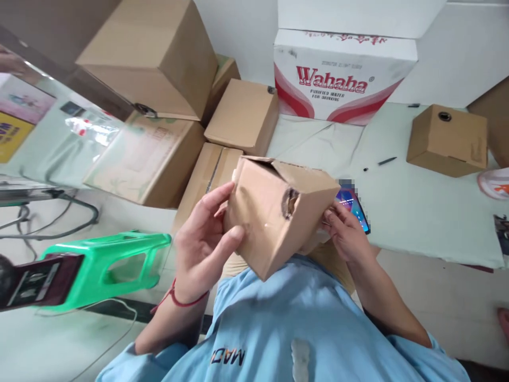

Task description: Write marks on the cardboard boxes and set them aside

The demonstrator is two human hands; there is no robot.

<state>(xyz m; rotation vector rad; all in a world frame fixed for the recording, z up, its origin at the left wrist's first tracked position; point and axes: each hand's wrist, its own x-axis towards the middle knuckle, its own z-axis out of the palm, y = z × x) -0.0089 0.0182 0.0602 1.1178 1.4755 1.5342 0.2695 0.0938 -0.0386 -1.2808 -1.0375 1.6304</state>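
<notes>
A small brown cardboard box [258,217] is held tilted above my lap, between both hands. It has a dark-edged hole near one corner, and a top flap stands slightly raised. My left hand [207,233] grips its left side, thumb on the near face and fingers toward the far edge. On the right side, my right hand [348,228] pinches the box's lower edge, with some fingertips hidden behind it. Just beyond that hand, a phone [353,209] with a lit screen lies on the pale table cover.
Several cardboard boxes [242,114] are stacked at the left and back. A white Wahaba-style printed carton [342,74] stands behind. Another small box [447,140] and a pen [387,161] sit on the covered table [429,217] at right. A green stool [99,265] is at left.
</notes>
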